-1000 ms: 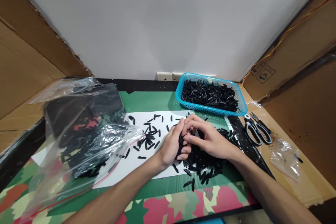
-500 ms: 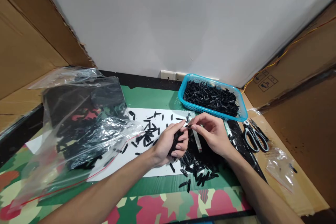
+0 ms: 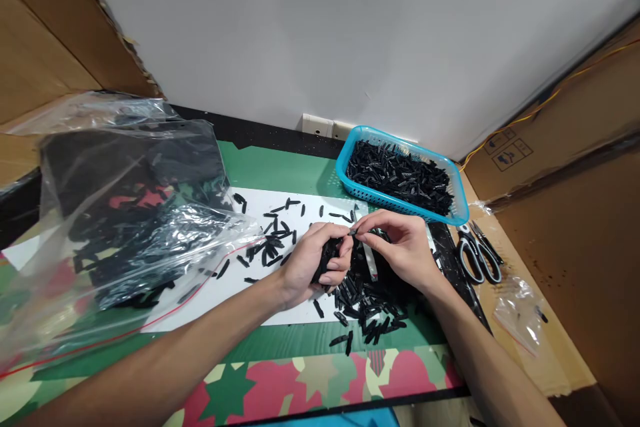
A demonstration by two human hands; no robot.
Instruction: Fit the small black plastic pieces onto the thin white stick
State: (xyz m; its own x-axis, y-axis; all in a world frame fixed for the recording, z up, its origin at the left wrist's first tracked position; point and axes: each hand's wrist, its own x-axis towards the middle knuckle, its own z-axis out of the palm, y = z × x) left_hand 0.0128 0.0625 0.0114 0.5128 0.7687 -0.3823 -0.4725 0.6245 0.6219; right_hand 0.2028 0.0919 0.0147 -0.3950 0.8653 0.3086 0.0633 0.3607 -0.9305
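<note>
My left hand [image 3: 305,260] is curled around a bunch of small black strips [image 3: 327,261], which show between its fingers. Thumb and forefinger of my right hand [image 3: 403,243] pinch one small black strip [image 3: 353,231] right at the tip of the left thumb. Whether the left fingertips also grip that strip I cannot tell. Below both hands lies a dense heap of loose black strips [image 3: 370,310], partly hidden by them. More strips are scattered over a white sheet [image 3: 295,313] to the left.
A blue basket [image 3: 400,203] full of black strips stands behind my right hand. Scissors [image 3: 477,257] lie at the right, near a small clear bag [image 3: 520,313]. A large clear zip bag [image 3: 150,233] covers the left side. A wall and cardboard enclose the table.
The view has shifted slightly, so the bag and sheet appear further left and higher. Both hands stay together, with the pinched strip still at the left thumb and now turned a little.
</note>
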